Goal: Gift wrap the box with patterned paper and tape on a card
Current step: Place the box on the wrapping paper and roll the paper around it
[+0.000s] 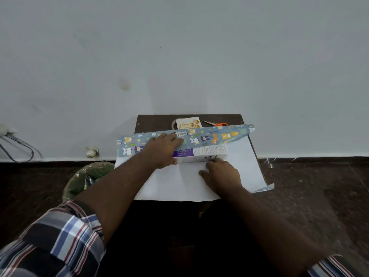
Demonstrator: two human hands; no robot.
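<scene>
A white and purple box (205,153) lies on the white underside of the wrapping paper (179,182) on a small dark table (151,120). The paper's far edge, blue with cartoon animals (215,136), is folded over the box's back. My left hand (162,149) presses that flap down on the box's left part, fingers fairly straight. My right hand (221,174) rests on the white paper just in front of the box, fingertips touching its front edge. A birthday card (187,123) and a tape roll (174,123) lie behind the box.
Orange-handled scissors (216,123) lie at the table's back right. A bin with a green liner (87,178) stands on the floor to the left. A pale wall rises right behind the table. Cables (18,144) hang at far left.
</scene>
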